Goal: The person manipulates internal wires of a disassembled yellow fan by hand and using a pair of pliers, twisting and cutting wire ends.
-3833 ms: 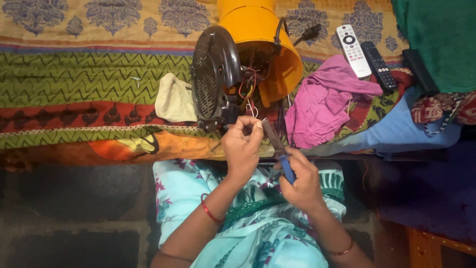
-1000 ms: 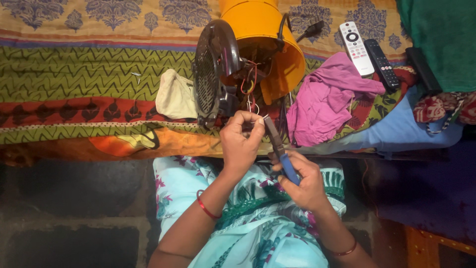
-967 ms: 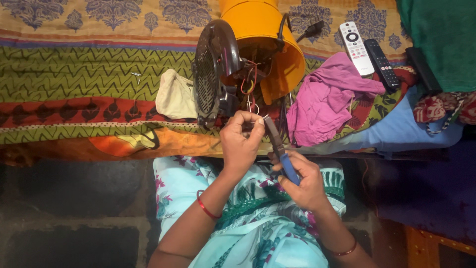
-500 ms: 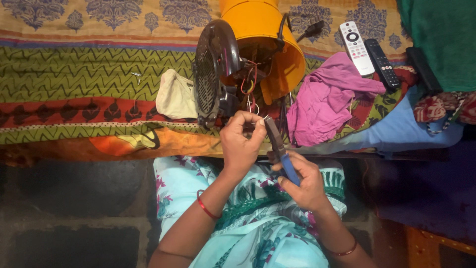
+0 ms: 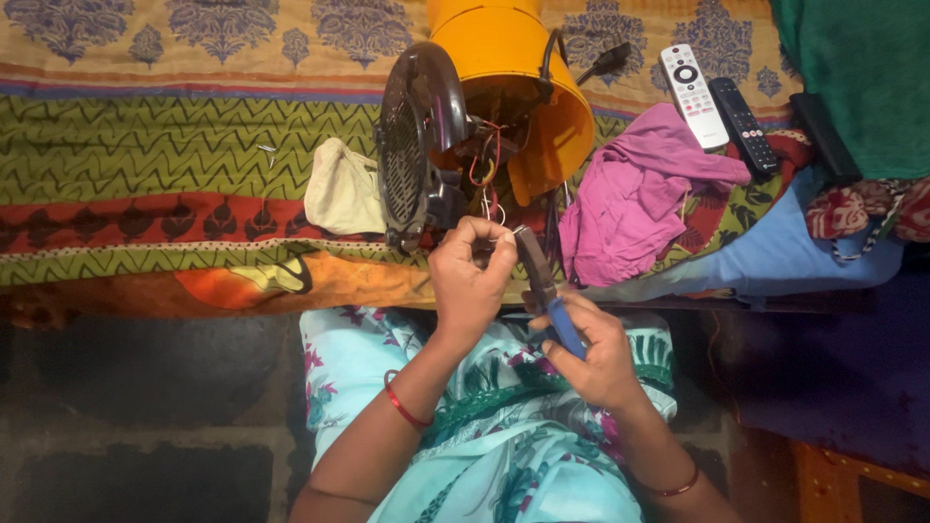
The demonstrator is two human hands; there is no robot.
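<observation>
A patterned woven bedspread (image 5: 174, 165) in green, ochre and red bands covered the bed, its cloth flat and matt. On it lay a yellow plastic housing (image 5: 513, 68), drum-shaped and smooth, tipped on its side with the open mouth toward the person. Against that mouth stood a dark round grille (image 5: 412, 136), ribbed and glossy, turned edge-on to the left. Thin red and pale wires (image 5: 484, 169) hung in loose loops from the opening down to the bed's near edge. Right of the housing lay a crumpled pink cloth (image 5: 630, 194), soft and folded; left of the grille lay a small cream cloth (image 5: 339, 194). A white remote (image 5: 693, 94) and a black remote (image 5: 744, 126), both slim bars, lay side by side beyond the pink cloth.

The left hand (image 5: 470, 281) was curled, fingertips pinched together on the wire ends just below the grille. The right hand (image 5: 596, 353) was closed round the blue handles of the pliers (image 5: 542, 291), a metal tool with dull grey jaws. The pliers sat between the two hands, above the person's lap; their long axis ran obliquely, handles low and right, nose up and left toward the pinched wires. Whether the jaws met the wire could not be told.
</observation>
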